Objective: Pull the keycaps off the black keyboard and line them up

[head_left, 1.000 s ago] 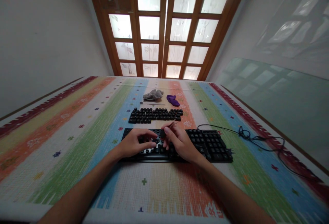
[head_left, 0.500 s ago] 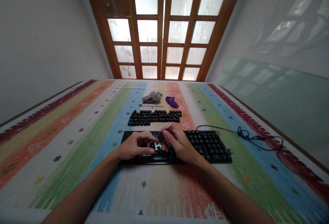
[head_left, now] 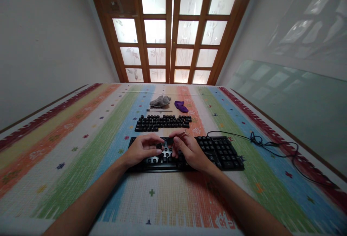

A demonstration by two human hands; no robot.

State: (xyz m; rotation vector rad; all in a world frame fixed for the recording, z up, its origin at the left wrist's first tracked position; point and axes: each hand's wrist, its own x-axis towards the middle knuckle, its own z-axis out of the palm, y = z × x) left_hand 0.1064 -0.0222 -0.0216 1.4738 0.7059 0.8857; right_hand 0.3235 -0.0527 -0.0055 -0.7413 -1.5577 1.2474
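Note:
A black keyboard (head_left: pixel 217 153) lies on the striped mat in front of me, with several keycaps gone from its middle. My left hand (head_left: pixel 142 151) rests on its left half, fingers curled down onto the keys. My right hand (head_left: pixel 189 151) is closed beside it, pinching a thin wire tool (head_left: pixel 183 133) whose tip points away from me over the upper key rows. Both hands nearly touch above the bare patch. Rows of loose black keycaps (head_left: pixel 162 123) are laid out on the mat just beyond the keyboard.
A grey cloth (head_left: pixel 160 101) and a purple cloth (head_left: pixel 181 106) lie farther back, with a thin stick (head_left: pixel 159 110) near them. The keyboard's black cable (head_left: pixel 265 145) coils off to the right. Wooden glazed doors (head_left: pixel 173 30) stand behind the mat.
Both hands have shifted slightly away from me over the keyboard. A dark keycap seen between the fingertips a second ago no longer shows.

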